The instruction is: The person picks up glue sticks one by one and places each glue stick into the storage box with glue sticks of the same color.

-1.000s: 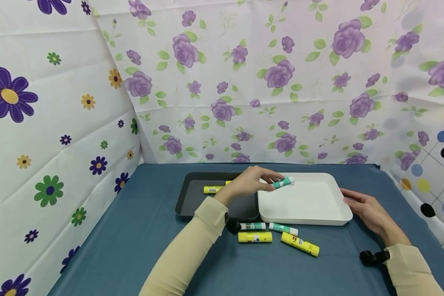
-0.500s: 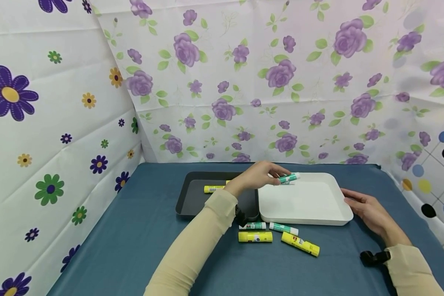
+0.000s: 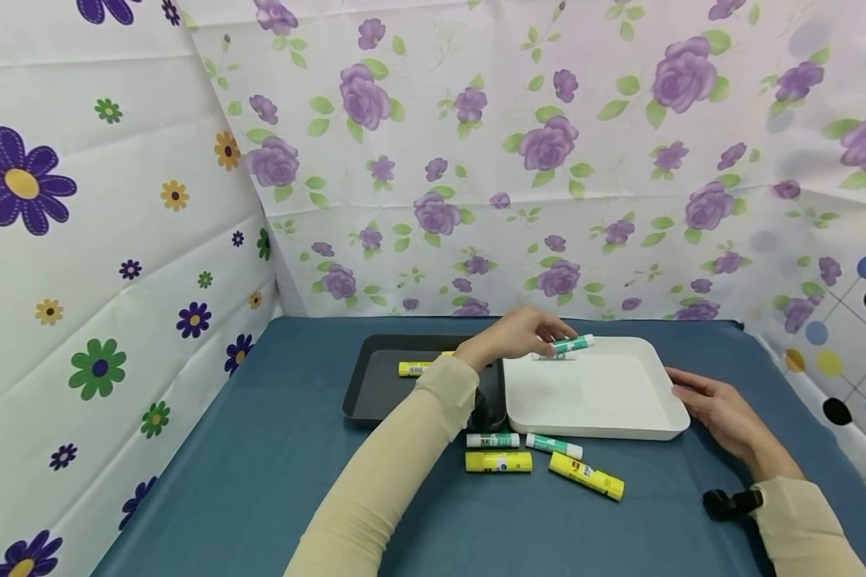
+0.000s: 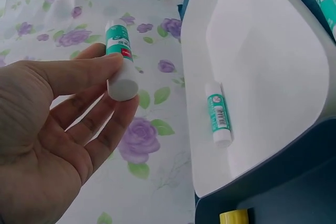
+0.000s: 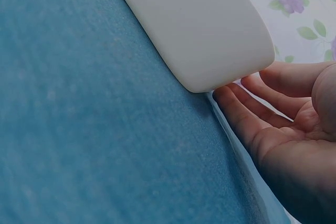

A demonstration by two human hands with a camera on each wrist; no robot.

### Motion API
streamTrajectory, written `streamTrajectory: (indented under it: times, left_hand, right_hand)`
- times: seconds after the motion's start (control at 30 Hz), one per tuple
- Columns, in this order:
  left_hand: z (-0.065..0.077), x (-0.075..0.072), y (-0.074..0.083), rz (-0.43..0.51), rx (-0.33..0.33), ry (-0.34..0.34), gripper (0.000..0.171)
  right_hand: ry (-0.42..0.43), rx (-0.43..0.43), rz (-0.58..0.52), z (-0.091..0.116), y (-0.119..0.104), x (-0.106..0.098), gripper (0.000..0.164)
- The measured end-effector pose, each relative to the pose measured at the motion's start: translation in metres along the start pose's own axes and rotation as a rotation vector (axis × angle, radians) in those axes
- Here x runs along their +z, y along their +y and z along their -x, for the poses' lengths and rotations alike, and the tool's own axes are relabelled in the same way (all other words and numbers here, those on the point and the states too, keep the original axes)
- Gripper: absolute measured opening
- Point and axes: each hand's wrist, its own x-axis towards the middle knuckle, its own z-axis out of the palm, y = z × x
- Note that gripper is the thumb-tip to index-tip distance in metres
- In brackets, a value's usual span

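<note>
My left hand (image 3: 517, 334) pinches a green-and-white glue stick (image 3: 574, 344) between thumb and fingers, above the far left part of the white tray (image 3: 606, 393). In the left wrist view the held glue stick (image 4: 118, 51) is tilted, its white end toward the camera. Below it a second green glue stick (image 4: 219, 116) lies in the tray near the far edge. My right hand (image 3: 725, 413) touches the tray's right side. The right wrist view shows the right hand's fingers (image 5: 239, 111) extended against the tray's end wall (image 5: 220, 45).
A dark grey tray (image 3: 368, 405) adjoins the white one on the left; a yellow glue stick (image 3: 413, 369) lies in it, another partly hidden by the left arm. In front lie two green glue sticks (image 3: 493, 440) and two yellow ones (image 3: 586, 476) on the blue cloth (image 3: 260, 465).
The left hand has moved right and slightly away with the green glue stick, further over the white tray. The right hand has stayed at the tray's side.
</note>
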Motion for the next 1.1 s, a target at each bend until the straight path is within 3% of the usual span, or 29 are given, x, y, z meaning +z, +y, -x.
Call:
streamTrajectory:
  times: [0.43, 0.73, 1.1]
  left_hand:
    - [-0.026, 0.018, -0.008, -0.044, -0.042, -0.026, 0.036]
    - [-0.037, 0.026, -0.02, -0.059, -0.097, -0.027, 0.035]
    - [-0.044, 0.026, -0.031, -0.103, -0.22, 0.004, 0.035]
  right_hand:
    - [0.0, 0.002, 0.009, -0.001, -0.001, -0.002, 0.073]
    - [-0.008, 0.007, -0.001, 0.0, -0.002, -0.002, 0.073]
    - [0.0, -0.001, -0.005, 0.0, -0.001, -0.002, 0.073]
